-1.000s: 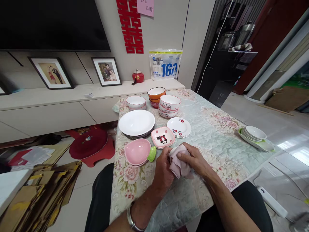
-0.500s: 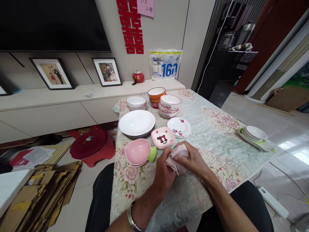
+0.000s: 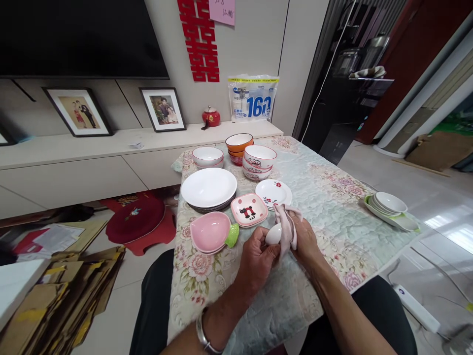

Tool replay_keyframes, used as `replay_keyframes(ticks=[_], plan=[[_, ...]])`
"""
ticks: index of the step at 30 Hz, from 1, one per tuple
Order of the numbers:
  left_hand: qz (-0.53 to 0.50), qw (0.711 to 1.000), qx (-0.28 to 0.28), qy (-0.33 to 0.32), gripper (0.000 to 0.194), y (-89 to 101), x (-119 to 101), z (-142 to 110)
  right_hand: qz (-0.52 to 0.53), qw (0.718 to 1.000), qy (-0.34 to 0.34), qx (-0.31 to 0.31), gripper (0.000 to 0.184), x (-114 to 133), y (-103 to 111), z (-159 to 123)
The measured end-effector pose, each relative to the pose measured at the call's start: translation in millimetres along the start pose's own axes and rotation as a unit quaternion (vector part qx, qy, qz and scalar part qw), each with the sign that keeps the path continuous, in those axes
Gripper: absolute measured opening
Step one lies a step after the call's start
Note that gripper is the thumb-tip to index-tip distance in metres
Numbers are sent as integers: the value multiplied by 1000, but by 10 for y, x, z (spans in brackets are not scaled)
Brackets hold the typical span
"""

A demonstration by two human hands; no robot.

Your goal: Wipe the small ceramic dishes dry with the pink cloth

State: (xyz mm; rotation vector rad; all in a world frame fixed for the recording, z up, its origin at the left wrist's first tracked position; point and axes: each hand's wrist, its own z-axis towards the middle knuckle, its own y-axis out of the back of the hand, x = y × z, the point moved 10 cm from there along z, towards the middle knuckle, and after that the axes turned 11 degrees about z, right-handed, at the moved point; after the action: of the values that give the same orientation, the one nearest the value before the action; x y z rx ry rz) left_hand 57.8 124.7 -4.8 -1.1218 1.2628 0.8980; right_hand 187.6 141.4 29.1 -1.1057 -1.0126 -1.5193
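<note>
Two hands are close together over the near part of one table (image 3: 303, 305). The left hand (image 3: 258, 256) is clamped on one small white dish (image 3: 274, 235), its thumb at the near side and its fingers curled. The right hand (image 3: 306, 241) grips one cloth (image 3: 285, 232), which is wrapped against this dish; the dish is perhaps a spoon or a little bowl, because the cloth covers much of it. Both forearms come from the bottom and lean inward, and one bracelet (image 3: 202, 333) is around the left wrist.

Just beyond the hands is one square plate (image 3: 249, 210), with the word "CAT" under a black cat. To its left are pink bowls (image 3: 210, 232), nested, at least two, with a green leaf handle. Behind them are one pile of large plates (image 3: 209, 188), one pile of flower plates (image 3: 274, 193), and three piles of bowls: low bowls (image 3: 208, 157), orange bowls (image 3: 239, 143) and three red-rimmed bowls (image 3: 259, 157). Well apart, at the right, small bowls (image 3: 391, 202) sit in one long dish (image 3: 408, 223).

On the cabinet (image 3: 59, 152), one bag (image 3: 253, 98) shows "160" in blue, beside one red pot (image 3: 211, 117).
</note>
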Motion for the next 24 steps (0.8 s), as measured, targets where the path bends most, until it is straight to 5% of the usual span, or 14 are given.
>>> replay_keyframes(ticks=[6,11,17,24], plan=[[48,998,-30,-32,10,105,20,36,-14,996,47,76,35,90,-222,-111],[-33,999,-7,22,26,30,101,33,127,989,-77,27,33,-112,-147,-78],[-164,985,-19,49,38,20,141,40,344,924,-162,-29,48,-207,-189,-56],[-116,991,42,42,31,-54,85,19,268,947,-178,-6,34,-310,-83,-108]])
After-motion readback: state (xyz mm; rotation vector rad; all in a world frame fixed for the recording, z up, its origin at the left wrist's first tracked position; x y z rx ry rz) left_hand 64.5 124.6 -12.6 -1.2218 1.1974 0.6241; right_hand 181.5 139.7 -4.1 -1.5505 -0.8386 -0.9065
